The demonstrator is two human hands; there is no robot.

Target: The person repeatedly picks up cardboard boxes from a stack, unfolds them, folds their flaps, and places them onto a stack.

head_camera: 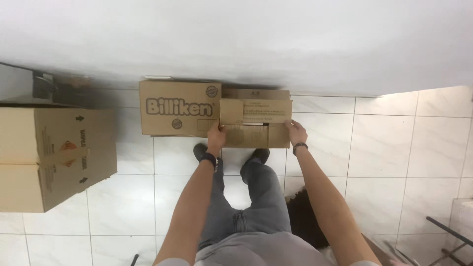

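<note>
Both hands were closed on the sides of a small cardboard box on the white tiled floor by the wall, just ahead of the person's shoes: the left hand gripped its left edge, the right hand its right edge, with one top flap standing up between them. The step looked like a two-handed grasp before a lift or shift; any next move would seem to call for an even grip on both sides. Counted: three cardboard boxes, namely the held one, a printed box touching its left side, and a large taped box well apart at the left; two wristbands, one per wrist
</note>
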